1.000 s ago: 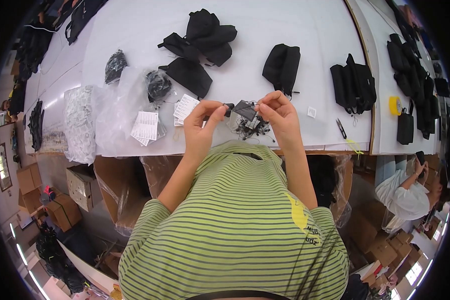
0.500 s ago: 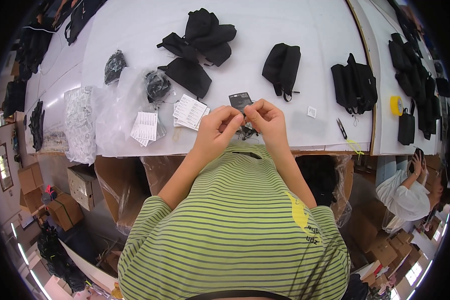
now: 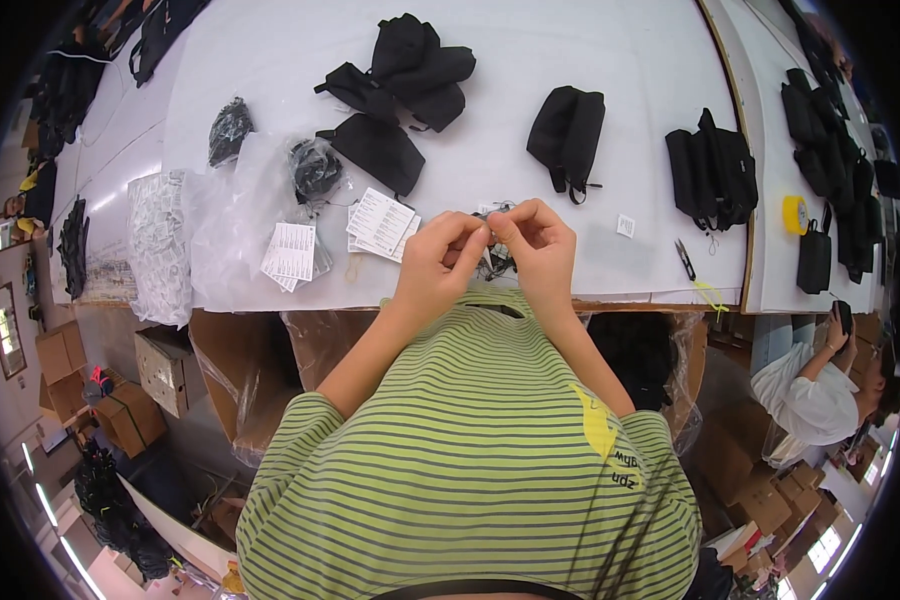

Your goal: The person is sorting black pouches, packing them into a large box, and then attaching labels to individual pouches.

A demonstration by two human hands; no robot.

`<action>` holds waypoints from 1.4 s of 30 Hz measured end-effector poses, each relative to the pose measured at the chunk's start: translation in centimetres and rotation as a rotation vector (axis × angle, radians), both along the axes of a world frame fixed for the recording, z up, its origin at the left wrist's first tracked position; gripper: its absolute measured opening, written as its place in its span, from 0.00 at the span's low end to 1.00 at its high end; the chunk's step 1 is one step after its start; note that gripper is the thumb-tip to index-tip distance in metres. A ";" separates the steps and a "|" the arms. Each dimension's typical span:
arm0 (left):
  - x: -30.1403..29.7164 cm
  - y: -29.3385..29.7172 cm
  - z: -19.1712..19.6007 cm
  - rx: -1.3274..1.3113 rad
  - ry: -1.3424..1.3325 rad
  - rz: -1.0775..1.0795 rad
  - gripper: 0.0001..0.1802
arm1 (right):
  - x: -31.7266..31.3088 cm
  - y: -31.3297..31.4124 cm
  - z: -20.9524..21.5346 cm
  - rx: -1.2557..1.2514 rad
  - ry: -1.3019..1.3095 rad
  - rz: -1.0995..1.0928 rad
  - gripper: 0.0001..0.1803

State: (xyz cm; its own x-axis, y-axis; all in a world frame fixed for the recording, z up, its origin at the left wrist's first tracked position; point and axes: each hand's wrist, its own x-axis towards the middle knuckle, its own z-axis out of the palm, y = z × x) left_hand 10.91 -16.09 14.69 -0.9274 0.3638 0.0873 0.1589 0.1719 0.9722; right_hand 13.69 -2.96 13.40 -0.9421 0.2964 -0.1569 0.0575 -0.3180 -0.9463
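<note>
My left hand (image 3: 442,258) and my right hand (image 3: 539,240) meet fingertip to fingertip over the table's front edge, both closed in a pinch. A small hang tag (image 3: 488,256) is between them, seen nearly edge-on as a pale sliver and mostly hidden by the fingers. Just under the fingertips lies a tangle of thin black strings (image 3: 503,264). To the left of my left hand rest a fanned stack of white printed tags (image 3: 381,222) and a second white stack (image 3: 291,254). Beyond my right hand stands a black zip pouch (image 3: 565,138) with a strap loop.
Several black pouches (image 3: 410,75) are heaped at the back. Clear plastic bags (image 3: 232,225) lie at left. At right are a black bag (image 3: 712,168), small scissors (image 3: 685,259), a white label (image 3: 625,226) and yellow tape (image 3: 794,214). Another person (image 3: 805,390) sits at far right.
The dark tag that showed beyond my fingertips has turned out of sight, and a pale edge now shows below them. Both hands stay pinched together in nearly the same place.
</note>
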 end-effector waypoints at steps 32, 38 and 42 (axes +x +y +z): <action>-3.1 -5.8 -2.2 -0.140 -0.270 -0.624 0.12 | 1.4 4.7 5.2 -0.673 0.196 0.309 0.16; -2.5 -5.7 -1.5 -0.175 -0.358 -0.604 0.12 | 2.6 6.1 4.3 -0.729 0.211 0.244 0.14; -1.9 -6.2 -2.4 -0.253 -0.379 -0.575 0.12 | 3.2 7.2 4.0 -0.752 0.227 0.188 0.12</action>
